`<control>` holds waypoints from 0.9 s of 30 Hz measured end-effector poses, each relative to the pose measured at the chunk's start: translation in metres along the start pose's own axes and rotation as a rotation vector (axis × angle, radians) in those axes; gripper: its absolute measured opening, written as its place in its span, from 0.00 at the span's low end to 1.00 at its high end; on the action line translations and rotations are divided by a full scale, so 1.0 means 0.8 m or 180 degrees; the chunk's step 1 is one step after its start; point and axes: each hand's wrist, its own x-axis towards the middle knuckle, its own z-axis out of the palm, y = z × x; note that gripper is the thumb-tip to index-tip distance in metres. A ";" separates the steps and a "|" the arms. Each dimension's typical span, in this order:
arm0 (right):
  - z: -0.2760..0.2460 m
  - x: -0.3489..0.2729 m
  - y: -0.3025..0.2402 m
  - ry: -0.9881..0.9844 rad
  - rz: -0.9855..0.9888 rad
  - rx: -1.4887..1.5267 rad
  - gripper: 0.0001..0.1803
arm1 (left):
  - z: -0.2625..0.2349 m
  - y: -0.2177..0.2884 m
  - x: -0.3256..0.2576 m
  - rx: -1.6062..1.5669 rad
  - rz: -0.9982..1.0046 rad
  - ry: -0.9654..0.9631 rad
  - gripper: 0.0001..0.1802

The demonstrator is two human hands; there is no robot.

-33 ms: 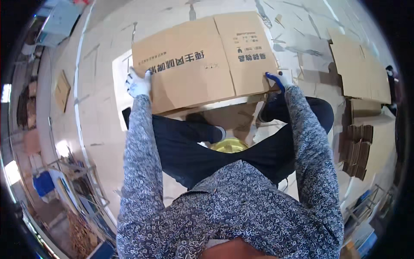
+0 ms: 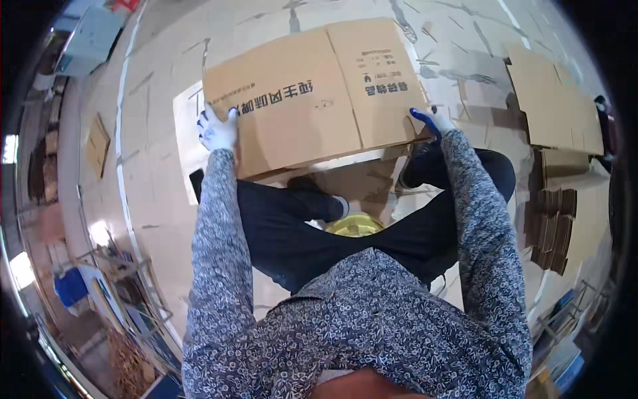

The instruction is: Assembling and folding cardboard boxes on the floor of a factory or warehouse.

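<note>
A flattened brown cardboard box (image 2: 292,123) with dark print lies in front of me, its near edge above my shins. My left hand (image 2: 218,133), in a white glove with blue fingertips, holds its left edge, thumb over the top face and fingers along the side. At the near right corner, my right hand (image 2: 435,123), gloved the same way, grips the cardboard with the blue thumb on top. The right fingers are mostly hidden beneath it. Under the cardboard a white sheet (image 2: 188,126) sticks out at the left.
A yellow round object (image 2: 355,225) sits between my legs. At the right are more flat cardboard (image 2: 555,106) and a stack of folded cardboard (image 2: 553,226). A small cardboard piece (image 2: 97,145) lies on the floor at the left, near a metal rack (image 2: 126,279).
My left hand has shifted slightly, its fingers a little more spread. The cardboard has moved slightly; my right hand keeps its place at the corner.
</note>
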 end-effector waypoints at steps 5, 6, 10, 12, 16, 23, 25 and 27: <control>-0.119 0.005 -0.014 0.0941 -0.1280 -0.0512 0.55 | -0.022 0.051 -0.039 0.0384 0.1092 0.0003 0.49; -0.145 -0.020 -0.056 0.0987 -0.1019 -0.0725 0.55 | -0.030 0.046 -0.046 0.0494 0.1114 -0.0049 0.48; -0.274 -0.052 0.009 0.1920 -0.0055 -0.1616 0.56 | -0.026 0.050 -0.051 0.0632 0.1360 0.0042 0.43; -0.313 -0.056 0.046 0.2247 0.0221 -0.1948 0.57 | -0.022 0.040 -0.052 0.0554 0.1354 0.0177 0.42; -0.334 -0.058 0.129 0.2315 0.1291 -0.2565 0.61 | -0.005 -0.005 -0.029 0.0416 0.1116 0.0049 0.43; -0.300 -0.019 0.213 0.2594 0.0813 -0.3432 0.31 | 0.008 -0.013 -0.019 0.0022 0.1171 0.0132 0.41; -0.289 -0.040 0.182 0.2454 0.0581 -0.3364 0.29 | 0.015 -0.013 -0.011 0.0039 0.1253 0.0227 0.40; -0.277 -0.085 0.132 0.2308 0.0359 -0.3299 0.27 | 0.017 -0.008 -0.014 -0.0011 0.1285 0.0220 0.40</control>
